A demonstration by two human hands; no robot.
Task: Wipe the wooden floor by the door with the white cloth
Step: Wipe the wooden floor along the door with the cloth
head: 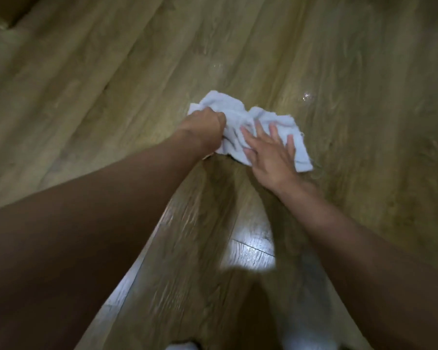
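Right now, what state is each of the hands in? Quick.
Left hand: closed, gripping a bunched part of the white cloth.
Right hand: open, fingers spread, pressing flat on the cloth.

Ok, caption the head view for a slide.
Left hand grips the bunched cloth while the right hand presses it flat on the wooden floor.
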